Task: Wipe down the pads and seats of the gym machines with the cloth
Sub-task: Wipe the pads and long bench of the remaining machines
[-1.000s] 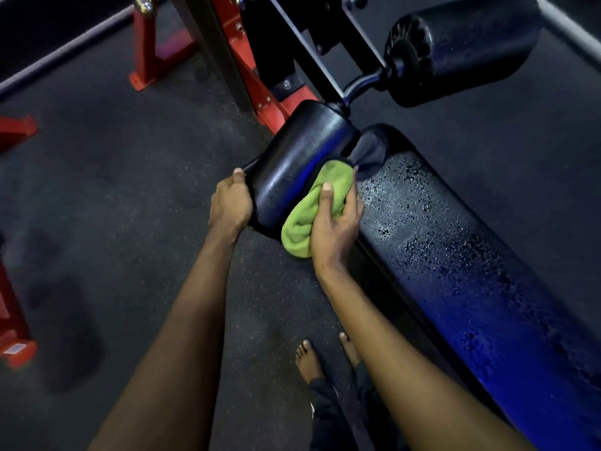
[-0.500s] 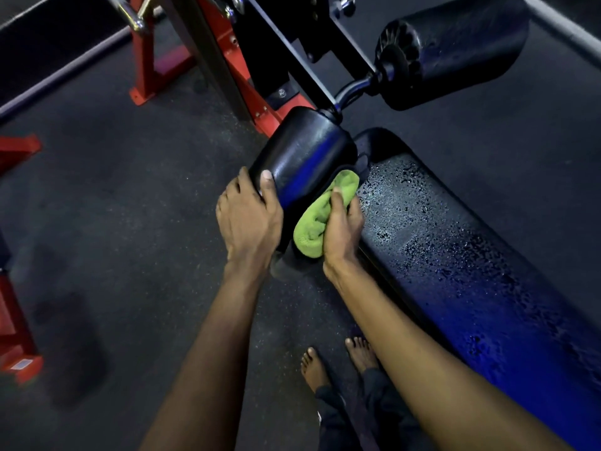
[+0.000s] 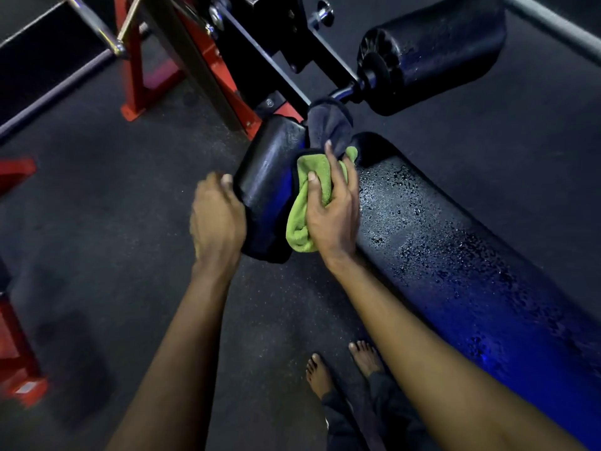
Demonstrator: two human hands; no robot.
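Wiping of the near roller pad (image 3: 266, 177), head view: the right hand (image 3: 331, 216) holds the bunched green cloth (image 3: 299, 222) under palm and thumb, fingers slightly spread and bent over it, pressing it onto the roller pad's right flank. The roller pad's long axis runs away from the person towards the red frame (image 3: 146, 76) beyond its far end, so the cloth lies beside that axis, about midway along it. The left hand (image 3: 218, 219) is at the roller pad's left flank with the thumb at its edge; blur hides whether the fingers grip. A long bench pad (image 3: 455, 255) beaded with droplets lies just right of the roller pad, and a second roller (image 3: 432, 50) stands beyond and to the right of it. Judged from this layout, the next stroke probably carries the cloth over the top towards the left flank, the right hand being the one on the cloth
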